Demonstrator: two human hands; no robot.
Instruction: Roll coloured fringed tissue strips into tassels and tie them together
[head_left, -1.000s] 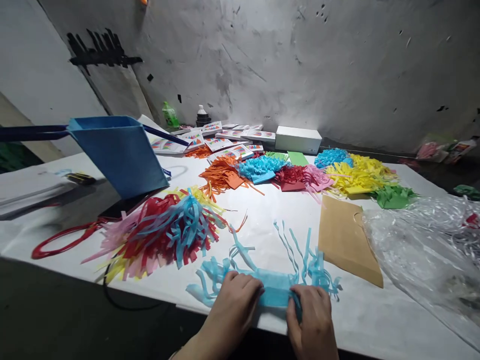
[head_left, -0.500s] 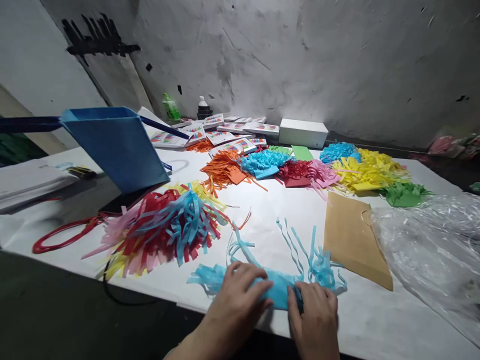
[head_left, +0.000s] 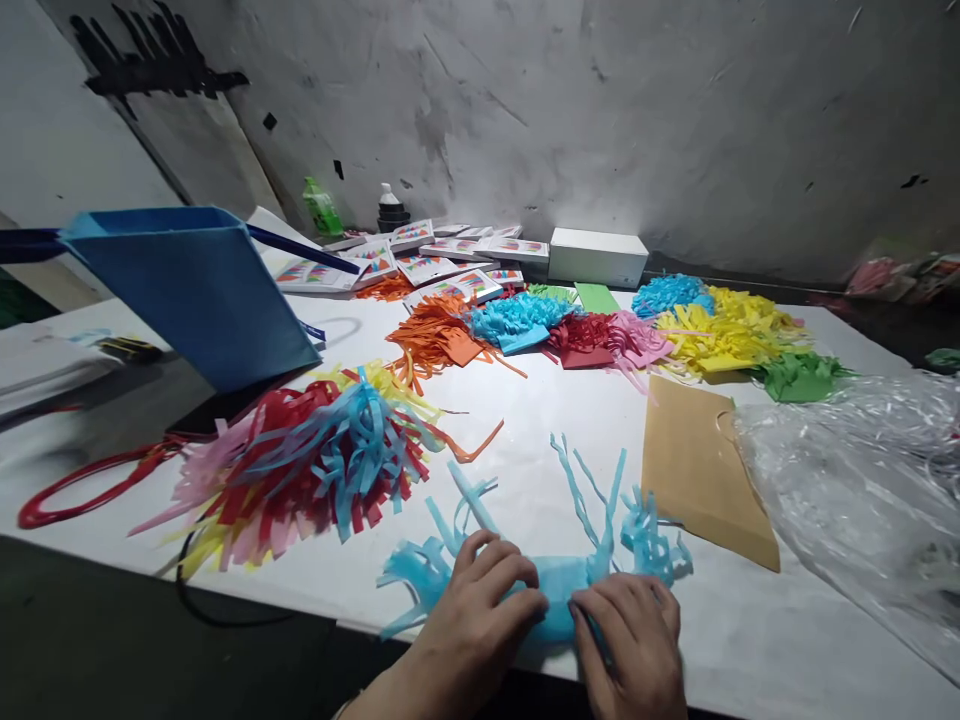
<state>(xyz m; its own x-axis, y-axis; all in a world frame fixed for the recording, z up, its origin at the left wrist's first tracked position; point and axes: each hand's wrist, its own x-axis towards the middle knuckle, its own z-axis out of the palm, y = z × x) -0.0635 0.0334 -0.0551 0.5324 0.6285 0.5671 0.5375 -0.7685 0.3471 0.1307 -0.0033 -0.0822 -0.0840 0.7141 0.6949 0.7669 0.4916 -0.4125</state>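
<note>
A light blue tissue-paper tassel (head_left: 559, 585) lies near the front edge of the table, with a plain middle band and cut fringe spreading at both ends. My left hand (head_left: 487, 605) is curled over the band's left part, fingertips pressed on the paper. Thumb and fingers of my right hand (head_left: 634, 635) pinch the band's near right part. Both hands partly cover the band. Left of them rests a bunch of red, pink, yellow and blue tassels (head_left: 322, 460), with a looped red cord (head_left: 90, 485) beside it.
A brown envelope (head_left: 701, 475) and clear plastic wrap (head_left: 855, 490) lie on the right. Several coloured tassel piles (head_left: 600, 335) and printed flat boxes (head_left: 450, 265) line the back beside a white box (head_left: 598, 257). A blue holder (head_left: 199, 300) stands at left.
My fingers have shifted slightly on the blue tissue, and its band shows more between my hands. The fringe at its left end has spread out. The view has turned slightly.
</note>
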